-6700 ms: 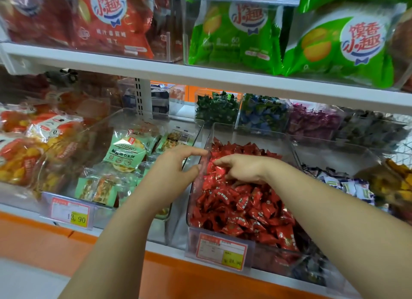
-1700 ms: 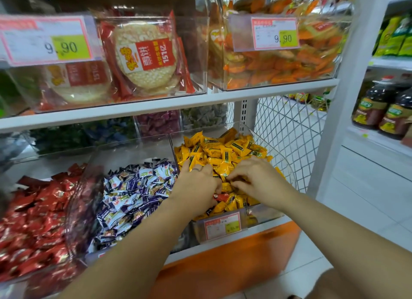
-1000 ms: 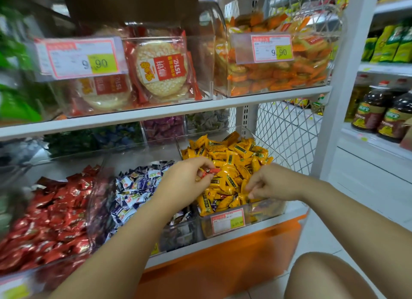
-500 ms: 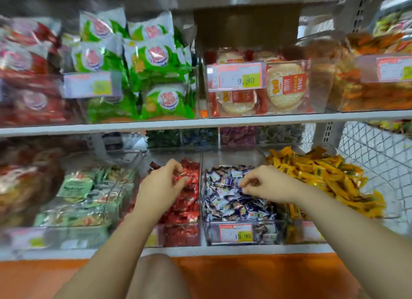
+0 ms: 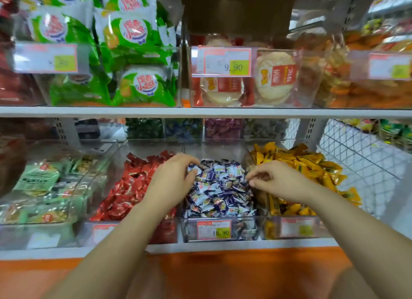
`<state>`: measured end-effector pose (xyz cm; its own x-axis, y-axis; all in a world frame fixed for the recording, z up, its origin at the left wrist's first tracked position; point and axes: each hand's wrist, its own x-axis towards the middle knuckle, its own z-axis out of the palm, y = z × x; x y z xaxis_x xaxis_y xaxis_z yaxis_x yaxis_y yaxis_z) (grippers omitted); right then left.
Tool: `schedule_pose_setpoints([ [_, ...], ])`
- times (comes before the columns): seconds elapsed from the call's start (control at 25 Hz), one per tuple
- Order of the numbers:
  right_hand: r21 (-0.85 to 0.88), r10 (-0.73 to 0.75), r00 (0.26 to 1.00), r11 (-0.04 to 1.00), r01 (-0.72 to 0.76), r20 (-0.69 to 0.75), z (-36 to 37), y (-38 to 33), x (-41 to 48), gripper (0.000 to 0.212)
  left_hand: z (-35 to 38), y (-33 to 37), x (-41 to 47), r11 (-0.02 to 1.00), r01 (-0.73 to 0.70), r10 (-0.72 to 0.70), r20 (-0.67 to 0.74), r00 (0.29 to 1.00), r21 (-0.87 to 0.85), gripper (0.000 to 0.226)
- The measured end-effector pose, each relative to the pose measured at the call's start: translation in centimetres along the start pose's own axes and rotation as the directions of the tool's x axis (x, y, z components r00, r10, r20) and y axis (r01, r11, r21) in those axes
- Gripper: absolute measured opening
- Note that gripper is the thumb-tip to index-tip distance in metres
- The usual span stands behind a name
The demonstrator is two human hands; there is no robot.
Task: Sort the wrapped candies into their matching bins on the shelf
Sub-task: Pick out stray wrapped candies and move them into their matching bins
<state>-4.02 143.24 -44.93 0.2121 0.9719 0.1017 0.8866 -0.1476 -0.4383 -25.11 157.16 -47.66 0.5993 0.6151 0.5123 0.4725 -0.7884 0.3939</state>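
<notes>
Two bare forearms reach up past the orange base panel and the white front lip of the lower shelf. On that shelf stand three clear plastic bins side by side. The middle clear plastic bin, with a red-and-yellow price label on its front, holds the blue-and-white wrapped candies. The bin to its left holds the red foil-wrapped candies and the one to its right the yellow wrapped candies.

Both hands are over the middle bin. The left hand sits at the divide between red and blue-and-white, its fingers curled down onto the left edge of the blue-and-white heap; whether they have hold of a candy I cannot tell. The right hand is at the heap's right edge, forefinger and thumb drawn nearly together, and whether anything is pinched between them is not clear either.

Behind stands a row of smaller bins of green, blue, purple and grey sweets, blurred. Above, the upper shelf carries green-and-white snack bags and round rice crackers in clear packs.
</notes>
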Motion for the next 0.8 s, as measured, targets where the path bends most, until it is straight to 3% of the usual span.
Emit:
schedule_pose_setpoints([
  [0.16,-0.010,0.068,0.995,0.998,-0.069,-0.068,-1.4,4.5,-2.6,0.016,4.2,6.8,1.7,0.989,-0.123,0.136,0.152,0.979,-0.087,0.023],
  [0.32,-0.032,0.138,0.990,0.990,-0.139,-0.020,-1.1,8.4,-3.8,0.019,8.6,9.4,3.1,0.962,-0.240,0.268,0.277,0.923,-0.130,0.023],
  [0.6,-0.386,0.087,0.995,0.920,-0.063,0.043,-0.6,11.1,-1.9,0.031,12.4,9.0,5.0,0.939,-0.312,0.342,0.296,0.892,-0.147,0.020],
  [0.72,-0.434,0.063,0.997,0.897,-0.079,-0.051,-0.5,12.0,-1.3,0.030,13.1,8.6,5.3,0.929,-0.321,0.363,0.291,0.885,-0.183,0.023],
  [0.8,-0.439,0.019,0.991,0.895,-0.077,-0.135,-0.3,12.6,-0.9,0.026,13.2,8.4,5.5,0.923,-0.343,0.381,0.305,0.873,-0.173,0.036],
])
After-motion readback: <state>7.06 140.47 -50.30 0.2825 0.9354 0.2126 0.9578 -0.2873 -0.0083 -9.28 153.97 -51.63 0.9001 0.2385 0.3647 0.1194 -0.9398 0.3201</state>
